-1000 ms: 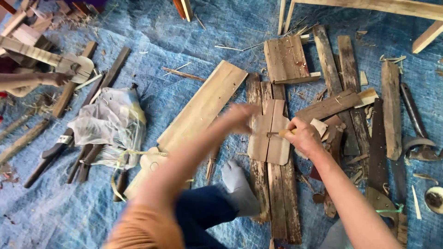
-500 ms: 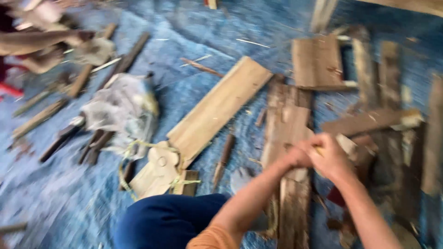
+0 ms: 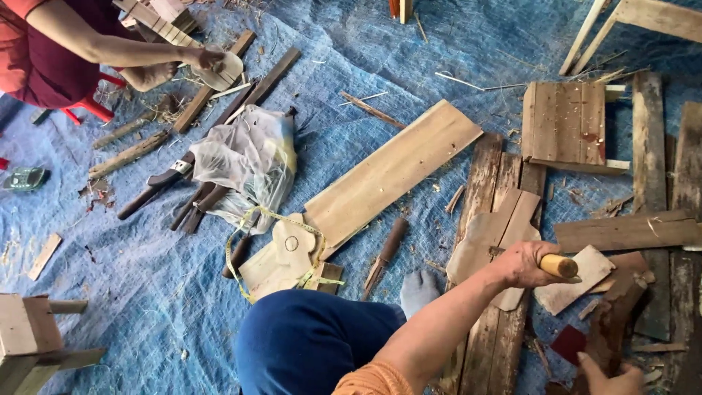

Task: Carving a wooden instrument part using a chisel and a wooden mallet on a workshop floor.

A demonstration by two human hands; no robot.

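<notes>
The left hand (image 3: 523, 265), right of centre in the frame, is closed around a wooden handle (image 3: 559, 265) lying left-right, above a cut wood piece (image 3: 488, 238); the right hand (image 3: 610, 379) (bottom right, nearly out of frame) cannot be judged

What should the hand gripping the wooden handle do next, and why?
Probably press the wooden handle down toward the pale shaped board: the left hand grips it just over that board, and the right hand sits apart, low down.
</notes>
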